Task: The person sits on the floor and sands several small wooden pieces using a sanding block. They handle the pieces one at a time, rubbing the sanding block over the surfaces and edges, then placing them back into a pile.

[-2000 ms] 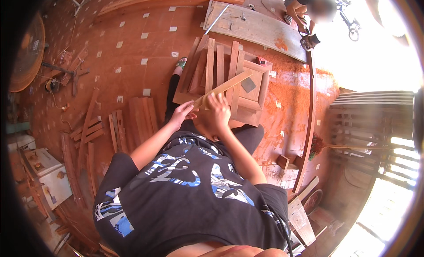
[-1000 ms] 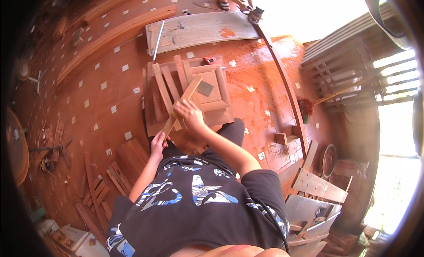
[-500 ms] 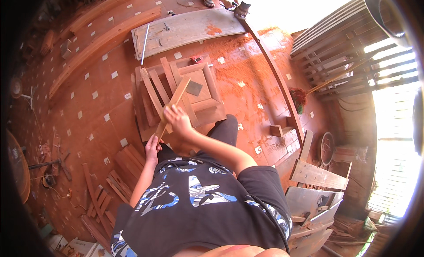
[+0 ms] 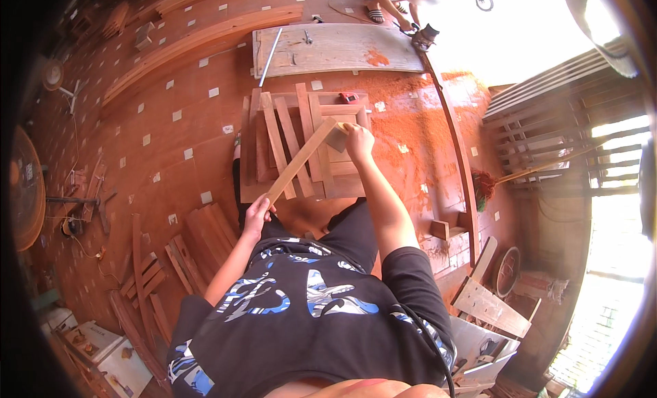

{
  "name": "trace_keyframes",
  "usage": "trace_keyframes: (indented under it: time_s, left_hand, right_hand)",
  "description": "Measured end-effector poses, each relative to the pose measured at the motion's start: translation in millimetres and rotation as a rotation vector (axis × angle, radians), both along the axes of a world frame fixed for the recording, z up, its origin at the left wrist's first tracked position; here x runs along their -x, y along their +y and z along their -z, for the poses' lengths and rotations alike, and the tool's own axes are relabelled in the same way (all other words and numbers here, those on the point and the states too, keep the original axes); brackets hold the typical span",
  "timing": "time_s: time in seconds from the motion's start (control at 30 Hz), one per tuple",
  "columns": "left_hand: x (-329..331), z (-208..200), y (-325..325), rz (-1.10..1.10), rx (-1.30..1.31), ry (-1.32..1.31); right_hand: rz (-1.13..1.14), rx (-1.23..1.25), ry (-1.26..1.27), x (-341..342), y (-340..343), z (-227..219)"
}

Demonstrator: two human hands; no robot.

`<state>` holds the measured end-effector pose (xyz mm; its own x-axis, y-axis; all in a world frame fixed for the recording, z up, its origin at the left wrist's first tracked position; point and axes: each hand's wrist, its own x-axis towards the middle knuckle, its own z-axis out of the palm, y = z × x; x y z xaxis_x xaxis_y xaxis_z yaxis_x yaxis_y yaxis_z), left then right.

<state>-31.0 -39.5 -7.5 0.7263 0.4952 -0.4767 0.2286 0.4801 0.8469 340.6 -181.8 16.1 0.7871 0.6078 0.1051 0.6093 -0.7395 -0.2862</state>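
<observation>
My left hand [image 4: 257, 217] is closed round the near end of a narrow wooden strip [image 4: 301, 160], which slants up and to the right. At the strip's far end, my right hand [image 4: 358, 142] pinches the corner of a dark grey square sheet that looks like sandpaper [image 4: 335, 138]. The sheet is partly hidden by the strip and my fingers. Beneath them is a framed wooden panel [image 4: 350, 187]. Several loose wooden strips [image 4: 278, 146] rest across its left half. A red tape measure [image 4: 348, 97] sits at the panel's far edge.
Beyond the panel stands a low board [image 4: 335, 49] with a metal tube [image 4: 271, 56] on it. Another person [image 4: 387, 1] handles a power tool [image 4: 424, 36] at a long beam [image 4: 452, 138]. Wood pieces [image 4: 205, 234] lie at left; a broom [image 4: 484, 186] is at right.
My right hand has left the strip and moved right to the grey sheet, gripping its corner. My left hand still holds the strip. The whole view has shifted, with the surroundings now farther right.
</observation>
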Motion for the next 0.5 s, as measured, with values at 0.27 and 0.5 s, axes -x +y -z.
trace_keyframes:
  time_s: [0.27, 0.5]
  left_hand:
    - [4.5, -6.7, 3.2, 0.008, 0.050, 0.008]
    - [-2.8, -0.2, -2.6, -0.003, -0.041, 0.017]
  right_hand:
    - [0.442, -0.578, 0.023, 43.4, 11.2, 3.9]
    - [-0.307, -0.328, -0.070, 137.8, 28.7, 10.3]
